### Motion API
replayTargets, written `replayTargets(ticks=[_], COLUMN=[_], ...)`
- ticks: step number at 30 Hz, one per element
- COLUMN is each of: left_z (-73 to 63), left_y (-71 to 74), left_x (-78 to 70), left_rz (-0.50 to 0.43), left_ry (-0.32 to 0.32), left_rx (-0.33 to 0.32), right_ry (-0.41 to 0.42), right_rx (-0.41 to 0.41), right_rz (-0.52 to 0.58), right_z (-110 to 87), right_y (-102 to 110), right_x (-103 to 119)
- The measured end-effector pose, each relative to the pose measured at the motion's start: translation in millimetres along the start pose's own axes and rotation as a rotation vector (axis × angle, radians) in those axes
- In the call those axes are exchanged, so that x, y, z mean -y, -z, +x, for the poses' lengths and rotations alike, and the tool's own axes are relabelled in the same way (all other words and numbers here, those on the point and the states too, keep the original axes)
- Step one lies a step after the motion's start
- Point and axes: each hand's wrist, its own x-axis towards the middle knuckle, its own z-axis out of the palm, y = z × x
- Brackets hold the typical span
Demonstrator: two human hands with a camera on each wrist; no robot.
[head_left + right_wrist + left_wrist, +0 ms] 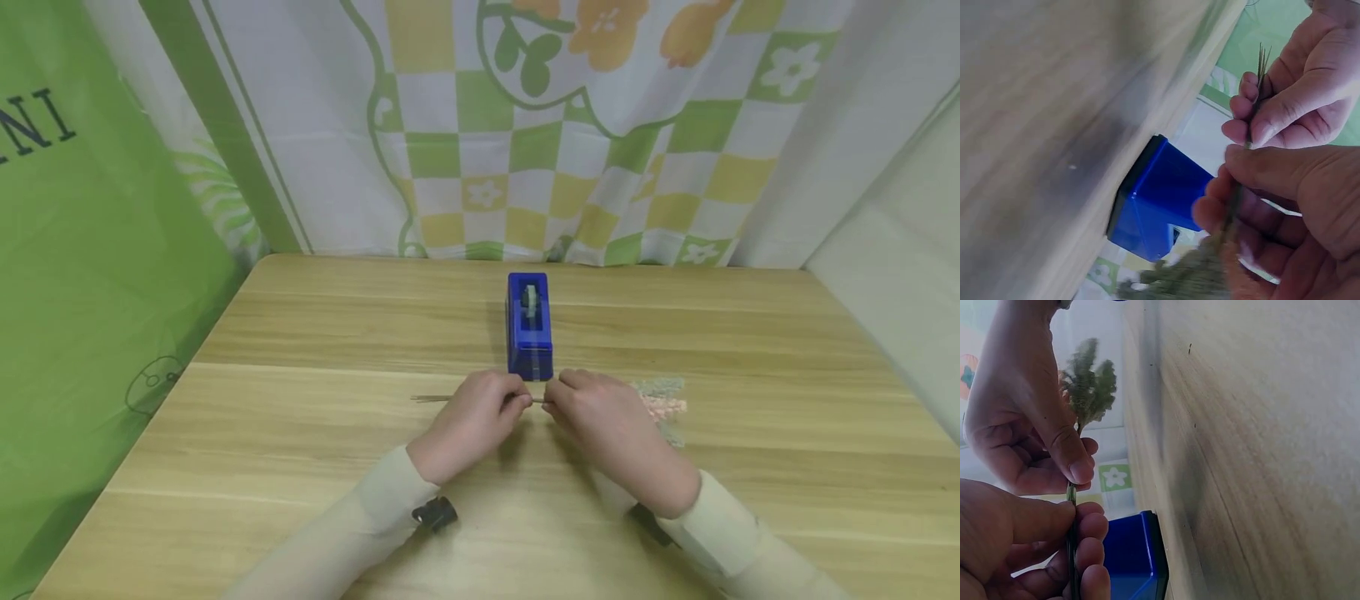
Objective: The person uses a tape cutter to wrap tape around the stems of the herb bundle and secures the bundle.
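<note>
Both hands pinch a small bunch of flowers (665, 407), pink with grey-green sprigs, held level just above the table. My left hand (476, 421) grips the thin brown stems (431, 398), whose ends stick out leftward. Close beside it, my right hand (611, 425) pinches the same stems nearer the blooms. Between the thumbs, a short shiny stretch of stem (1071, 492) shows in the left wrist view; whether it is tape is unclear. Directly beyond the hands stands a blue tape dispenser (529, 333) with a pale roll inside. The palms partly hide the stems.
The wood-grain table (337, 333) spreads on all sides of the hands. A checked, flowered curtain (510, 167) hangs along its far edge. Green cloth (90, 250) hangs at the left, and a pale surface (900, 217) borders the right.
</note>
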Motion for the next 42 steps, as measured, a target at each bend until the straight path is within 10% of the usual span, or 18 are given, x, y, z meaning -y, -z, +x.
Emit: replayTargets(ticks=[42], left_z=[9.6], left_y=[0.3], left_x=[5.0], left_rz=[-0.034], left_ry=[-0.01], left_rx=[-0.009], right_ry=[-0.047], right_rx=[0.071], right_rz=[0.086], right_z=[3.7], right_y=[-3.3], right_x=[-5.2])
